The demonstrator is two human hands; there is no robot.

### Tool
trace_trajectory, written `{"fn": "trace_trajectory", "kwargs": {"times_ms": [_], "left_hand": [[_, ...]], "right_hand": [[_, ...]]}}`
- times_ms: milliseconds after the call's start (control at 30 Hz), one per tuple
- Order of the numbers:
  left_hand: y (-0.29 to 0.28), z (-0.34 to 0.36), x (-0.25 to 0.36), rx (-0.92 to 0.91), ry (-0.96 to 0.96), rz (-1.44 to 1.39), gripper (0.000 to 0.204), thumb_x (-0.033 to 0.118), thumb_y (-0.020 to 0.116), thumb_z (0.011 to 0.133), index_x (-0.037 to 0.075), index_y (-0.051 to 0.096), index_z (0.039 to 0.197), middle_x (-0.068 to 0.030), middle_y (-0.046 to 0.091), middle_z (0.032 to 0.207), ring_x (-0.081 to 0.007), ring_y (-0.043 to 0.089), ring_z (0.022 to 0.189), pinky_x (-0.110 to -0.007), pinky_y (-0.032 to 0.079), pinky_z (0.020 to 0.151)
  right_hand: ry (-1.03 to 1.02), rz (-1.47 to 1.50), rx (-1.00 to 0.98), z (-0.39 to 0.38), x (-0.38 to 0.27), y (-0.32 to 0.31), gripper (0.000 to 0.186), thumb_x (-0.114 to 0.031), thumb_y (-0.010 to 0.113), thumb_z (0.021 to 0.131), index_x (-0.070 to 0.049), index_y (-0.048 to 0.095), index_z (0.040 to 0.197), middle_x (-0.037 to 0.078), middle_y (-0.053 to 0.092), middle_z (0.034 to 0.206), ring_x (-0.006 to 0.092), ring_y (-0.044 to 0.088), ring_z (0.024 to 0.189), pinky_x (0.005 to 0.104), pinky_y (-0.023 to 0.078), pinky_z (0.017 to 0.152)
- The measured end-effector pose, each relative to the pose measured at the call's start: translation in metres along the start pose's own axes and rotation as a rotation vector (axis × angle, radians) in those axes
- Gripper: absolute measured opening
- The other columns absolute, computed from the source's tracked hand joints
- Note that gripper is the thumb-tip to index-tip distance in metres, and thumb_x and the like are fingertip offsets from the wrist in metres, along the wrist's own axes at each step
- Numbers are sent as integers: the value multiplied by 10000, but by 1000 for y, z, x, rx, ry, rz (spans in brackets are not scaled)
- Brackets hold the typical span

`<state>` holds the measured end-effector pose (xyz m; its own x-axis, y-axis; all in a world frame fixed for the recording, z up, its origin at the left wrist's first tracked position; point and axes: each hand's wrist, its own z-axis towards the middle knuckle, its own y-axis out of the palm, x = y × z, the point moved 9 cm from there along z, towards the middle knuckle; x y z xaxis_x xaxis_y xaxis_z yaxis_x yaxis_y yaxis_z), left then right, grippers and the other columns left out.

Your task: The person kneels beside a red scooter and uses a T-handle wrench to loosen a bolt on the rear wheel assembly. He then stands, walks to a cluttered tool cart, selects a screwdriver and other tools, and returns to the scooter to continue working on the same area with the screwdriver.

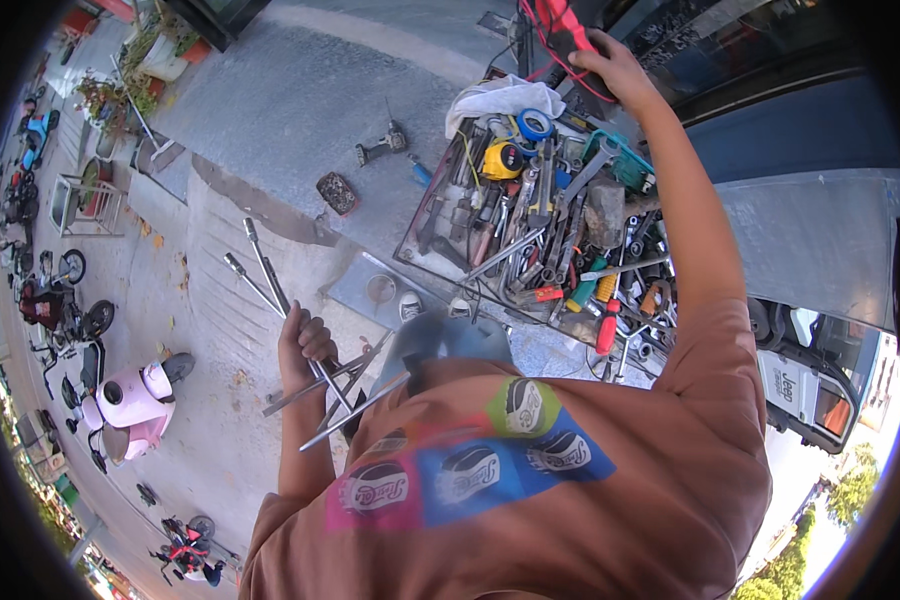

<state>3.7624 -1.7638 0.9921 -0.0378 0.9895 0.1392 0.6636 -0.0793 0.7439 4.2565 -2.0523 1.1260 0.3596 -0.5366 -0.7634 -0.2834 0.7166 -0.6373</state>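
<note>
My left hand (308, 342) is closed around a bundle of long metal T-handle socket wrenches (266, 262). Their socket ends point up and away, while the crossbars stick out below the fist, in front of my shirt. Stretched far forward on the right, my right hand (615, 70) grips a red-and-black handheld device (560, 20) with thin red leads looping around it. The device's exact kind is unclear, and it runs to the picture's upper edge. Below that arm lies a crowded tool tray (406, 248) full of wrenches, sockets and screwdrivers.
In the tray are a yellow tape measure (503, 160), blue tape roll (535, 124) and red-handled screwdriver (608, 328); a white cloth (505, 97) drapes its far edge. A cordless drill (382, 144) and small container (337, 193) lie left. A pink scooter (135, 405) stands farther off.
</note>
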Motion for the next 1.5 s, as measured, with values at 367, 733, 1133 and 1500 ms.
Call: {"fn": "trace_trajectory", "kwargs": {"times_ms": [367,733,1133,1500], "left_hand": [[-20,-7,4,20,-7,-94,365,327,489,1009,143,441,698,48,380,593,-34,348,470,-177,302,393],[-6,-3,10,-51,-1,-29,469,409,481,997,127,381,635,18,324,586,-117,345,566,-250,345,533],[51,13,-27,-250,-160,63,449,341,417,1030,117,396,641,41,324,513,-66,296,455,-234,240,438],[133,20,-102,-438,-304,-32,403,275,490,1003,104,414,645,42,338,488,-41,313,412,-214,220,413]], "right_hand": [[-89,-594,-310,-56,52,103,775,-449,797,654,-150,534,1319,187,577,1250,360,538,1160,413,422,1005],[-27,-536,-170,-99,49,47,664,-432,730,781,-110,535,1328,176,587,1254,352,538,1159,409,406,1016],[-16,-111,118,-356,-65,84,261,-149,696,770,-60,635,1007,135,621,940,339,569,963,420,478,839],[380,517,-27,-453,-79,120,295,-159,688,840,4,635,1080,137,698,931,238,677,893,345,519,797]]}}
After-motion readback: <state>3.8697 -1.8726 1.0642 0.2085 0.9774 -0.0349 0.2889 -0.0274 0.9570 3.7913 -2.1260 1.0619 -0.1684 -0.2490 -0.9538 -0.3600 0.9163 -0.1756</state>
